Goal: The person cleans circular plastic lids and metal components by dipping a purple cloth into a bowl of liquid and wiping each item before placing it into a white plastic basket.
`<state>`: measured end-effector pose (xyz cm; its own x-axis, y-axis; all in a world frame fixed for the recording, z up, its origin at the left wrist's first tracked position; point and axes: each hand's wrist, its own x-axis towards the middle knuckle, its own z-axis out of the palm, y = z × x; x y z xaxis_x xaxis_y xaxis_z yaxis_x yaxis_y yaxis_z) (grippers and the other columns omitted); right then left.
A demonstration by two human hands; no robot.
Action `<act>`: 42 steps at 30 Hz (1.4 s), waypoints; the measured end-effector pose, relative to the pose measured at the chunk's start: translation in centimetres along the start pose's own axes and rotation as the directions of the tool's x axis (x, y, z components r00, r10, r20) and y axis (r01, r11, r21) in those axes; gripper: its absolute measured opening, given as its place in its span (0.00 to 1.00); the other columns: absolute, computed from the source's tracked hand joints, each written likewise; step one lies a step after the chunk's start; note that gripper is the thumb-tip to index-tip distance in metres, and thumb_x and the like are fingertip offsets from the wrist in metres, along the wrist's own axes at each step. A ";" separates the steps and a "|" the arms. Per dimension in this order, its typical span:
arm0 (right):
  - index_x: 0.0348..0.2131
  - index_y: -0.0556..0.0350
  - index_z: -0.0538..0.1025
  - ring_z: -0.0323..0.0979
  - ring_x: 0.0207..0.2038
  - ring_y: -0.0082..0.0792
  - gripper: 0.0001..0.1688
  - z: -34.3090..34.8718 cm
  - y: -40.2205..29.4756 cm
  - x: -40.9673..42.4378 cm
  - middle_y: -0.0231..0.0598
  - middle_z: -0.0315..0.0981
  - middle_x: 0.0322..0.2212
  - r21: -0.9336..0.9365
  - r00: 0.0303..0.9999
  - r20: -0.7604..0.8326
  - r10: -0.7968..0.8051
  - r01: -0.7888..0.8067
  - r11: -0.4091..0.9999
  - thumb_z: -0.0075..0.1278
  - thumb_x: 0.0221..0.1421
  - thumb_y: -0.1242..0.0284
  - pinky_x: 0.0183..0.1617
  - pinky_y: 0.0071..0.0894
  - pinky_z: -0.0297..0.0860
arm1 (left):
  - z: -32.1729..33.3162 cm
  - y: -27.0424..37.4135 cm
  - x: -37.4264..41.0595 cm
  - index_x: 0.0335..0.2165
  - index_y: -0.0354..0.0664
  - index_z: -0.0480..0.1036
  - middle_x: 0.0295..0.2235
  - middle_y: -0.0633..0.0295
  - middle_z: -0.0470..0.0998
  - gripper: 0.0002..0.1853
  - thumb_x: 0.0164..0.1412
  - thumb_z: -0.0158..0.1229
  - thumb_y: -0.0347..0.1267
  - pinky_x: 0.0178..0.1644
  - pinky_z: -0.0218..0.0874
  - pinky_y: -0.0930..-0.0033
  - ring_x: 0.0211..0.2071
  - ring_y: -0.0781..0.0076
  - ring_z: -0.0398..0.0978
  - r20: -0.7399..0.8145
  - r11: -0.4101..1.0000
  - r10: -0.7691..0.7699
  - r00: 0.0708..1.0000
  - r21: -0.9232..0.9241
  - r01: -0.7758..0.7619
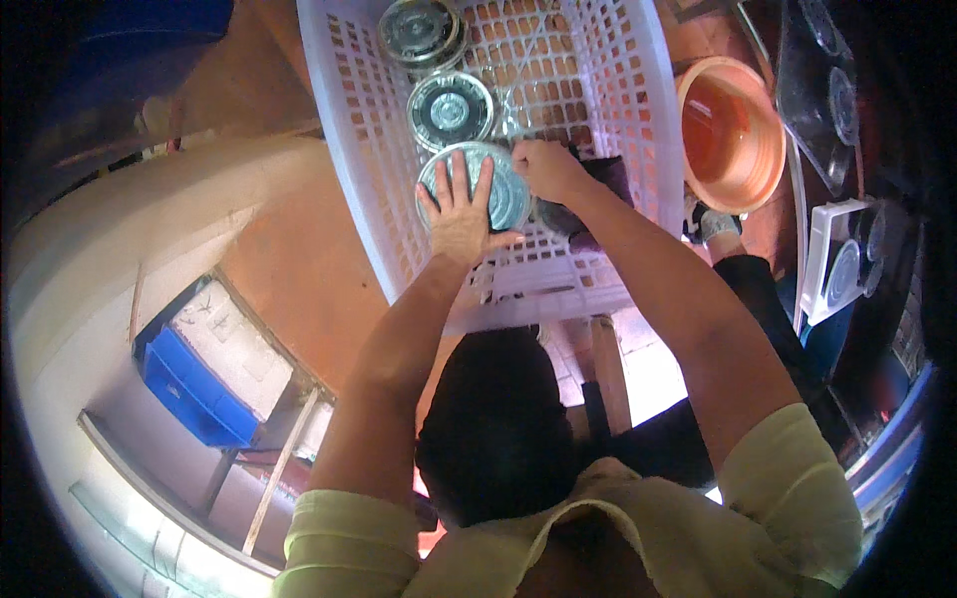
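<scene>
My left hand [457,220] lies palm down on a round, pale grey-green disc [511,200], its fingers spread. The disc sits inside a white plastic lattice basket [351,161]. At the disc's right edge, my right hand [552,170] has its fingers curled in. Whether anything is pinched there is hidden. Beyond the left fingertips stands a round dark piece with a clear rim and pale centre [450,112]. Farther along the same side is a stack of similar round pieces [419,34]. Under my right wrist lies a dark item [607,179], too blurred to name.
An orange plastic tub [774,161] stands right of the basket, near a foot [721,224]. Clear plastic panels with round parts [841,269] are at the far right. To the left, a blue bin [198,389] sits beside a white block [232,347] on a shelf.
</scene>
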<state>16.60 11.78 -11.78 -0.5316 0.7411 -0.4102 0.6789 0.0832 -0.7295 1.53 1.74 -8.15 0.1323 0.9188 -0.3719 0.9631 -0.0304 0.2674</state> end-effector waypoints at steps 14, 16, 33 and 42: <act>0.25 0.52 0.76 0.71 0.29 0.46 0.11 -0.8 1.0 3.4 0.46 0.73 0.25 0.072 0.985 0.123 -0.124 0.116 0.991 0.46 0.43 0.66 0.33 0.41 0.66 | -1.0 0.2 1.5 0.59 0.52 0.43 0.59 0.44 0.34 0.66 0.22 0.53 0.70 0.52 0.23 0.26 0.59 0.36 0.32 -0.068 0.996 -0.072 0.995 0.056 0.076; 0.25 0.52 0.76 0.71 0.30 0.45 0.11 -1.0 1.2 3.8 0.45 0.73 0.26 0.052 0.986 0.108 -0.125 0.120 0.991 0.46 0.43 0.66 0.33 0.40 0.66 | -0.6 0.1 2.2 0.59 0.51 0.42 0.59 0.44 0.34 0.67 0.21 0.53 0.70 0.52 0.23 0.27 0.59 0.36 0.32 -0.102 0.995 -0.062 0.993 0.066 0.069; 0.24 0.58 0.66 0.65 0.26 0.25 0.11 -4.5 -1.0 0.3 0.32 0.63 0.19 0.418 0.954 0.299 0.015 -0.145 0.897 0.53 0.40 0.76 0.27 0.30 0.65 | -3.7 -2.7 -5.3 0.42 0.44 0.63 0.40 0.61 0.64 0.14 0.56 0.47 0.35 0.48 0.54 0.61 0.39 0.66 0.61 0.708 -0.474 -0.441 0.552 -0.706 0.527; 0.26 0.56 0.66 0.65 0.29 0.21 0.11 -20.1 -4.3 -22.3 0.30 0.64 0.24 0.836 0.981 -0.194 0.032 0.148 0.529 0.53 0.45 0.72 0.31 0.26 0.69 | -23.8 15.7 -4.4 0.47 0.41 0.62 0.44 0.59 0.67 0.23 0.53 0.53 0.34 0.45 0.60 0.60 0.44 0.66 0.66 0.152 0.134 -0.135 0.979 -0.976 0.170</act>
<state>35.74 8.29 11.55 -0.4016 0.8583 -0.3194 -0.1425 -0.4031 -0.9040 10.54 6.62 18.82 0.0352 0.8440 -0.5352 -0.0773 0.5362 0.8405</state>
